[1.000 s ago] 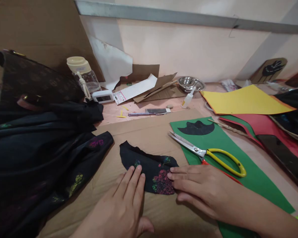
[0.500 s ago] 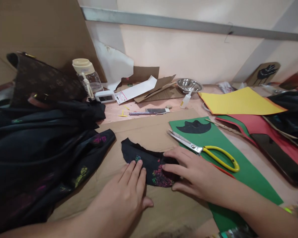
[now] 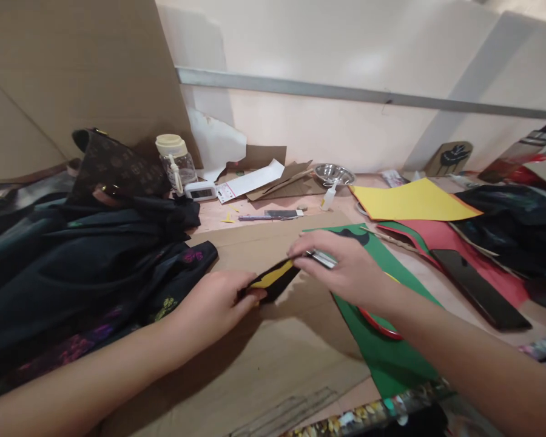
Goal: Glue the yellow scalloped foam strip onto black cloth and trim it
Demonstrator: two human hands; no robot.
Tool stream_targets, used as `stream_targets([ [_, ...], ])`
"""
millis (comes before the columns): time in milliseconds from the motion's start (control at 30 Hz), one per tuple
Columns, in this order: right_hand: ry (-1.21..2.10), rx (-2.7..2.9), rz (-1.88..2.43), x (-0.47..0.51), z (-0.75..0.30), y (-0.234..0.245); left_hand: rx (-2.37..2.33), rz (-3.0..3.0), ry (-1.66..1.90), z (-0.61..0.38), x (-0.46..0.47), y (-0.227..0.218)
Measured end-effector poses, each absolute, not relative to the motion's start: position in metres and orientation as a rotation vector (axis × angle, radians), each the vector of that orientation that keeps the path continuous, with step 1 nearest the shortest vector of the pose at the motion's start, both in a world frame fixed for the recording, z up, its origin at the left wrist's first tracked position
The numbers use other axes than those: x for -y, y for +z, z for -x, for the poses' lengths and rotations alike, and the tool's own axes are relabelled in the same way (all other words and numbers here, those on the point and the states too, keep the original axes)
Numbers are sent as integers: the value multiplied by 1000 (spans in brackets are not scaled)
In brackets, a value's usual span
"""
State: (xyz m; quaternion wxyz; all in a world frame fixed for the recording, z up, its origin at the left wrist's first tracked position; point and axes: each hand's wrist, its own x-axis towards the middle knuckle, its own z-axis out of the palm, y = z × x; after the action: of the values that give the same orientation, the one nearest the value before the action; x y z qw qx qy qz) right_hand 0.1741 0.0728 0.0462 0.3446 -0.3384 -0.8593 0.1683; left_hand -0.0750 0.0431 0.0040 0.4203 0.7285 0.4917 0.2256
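Above the cardboard sheet (image 3: 236,358), both my hands hold a piece of black fabric (image 3: 283,287) raised and tilted. A yellow layer (image 3: 273,275) shows along its inner side. My left hand (image 3: 222,298) pinches the near left end between thumb and fingers. At the other end, my right hand (image 3: 341,262) has its thumb and fingertips closed on the fabric's corner. Behind that hand lie the scissors (image 3: 322,259), their blades and red and yellow handles partly covered. They rest on a green sheet (image 3: 403,358), where a black cut shape (image 3: 357,235) is also half hidden.
Dark floral cloth (image 3: 95,261) and a patterned bag (image 3: 122,167) lie left. Farther back stand a bottle (image 3: 175,164), a small clock (image 3: 201,190), a metal bowl (image 3: 332,175) and a glue bottle (image 3: 328,197). Yellow paper (image 3: 414,201) and a phone (image 3: 480,288) are right.
The fabric lay flat under my hands, its flower print upward. Now it is lifted and turned, showing yellow inside, with both hands pinching its ends. The camera view has shifted.
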Motion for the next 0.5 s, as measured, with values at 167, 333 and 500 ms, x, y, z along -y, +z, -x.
stream_targets([
  [167, 502, 2070, 1239, -74, -204, 60, -1157, -1462, 500, 70, -46, -7],
  [333, 561, 2216, 1689, -39, -264, 30, -1135, -1299, 477, 71, -58, -18],
  [500, 540, 2370, 1772, -10, -291, 1, -1119, -1392, 497, 71, -48, -15],
])
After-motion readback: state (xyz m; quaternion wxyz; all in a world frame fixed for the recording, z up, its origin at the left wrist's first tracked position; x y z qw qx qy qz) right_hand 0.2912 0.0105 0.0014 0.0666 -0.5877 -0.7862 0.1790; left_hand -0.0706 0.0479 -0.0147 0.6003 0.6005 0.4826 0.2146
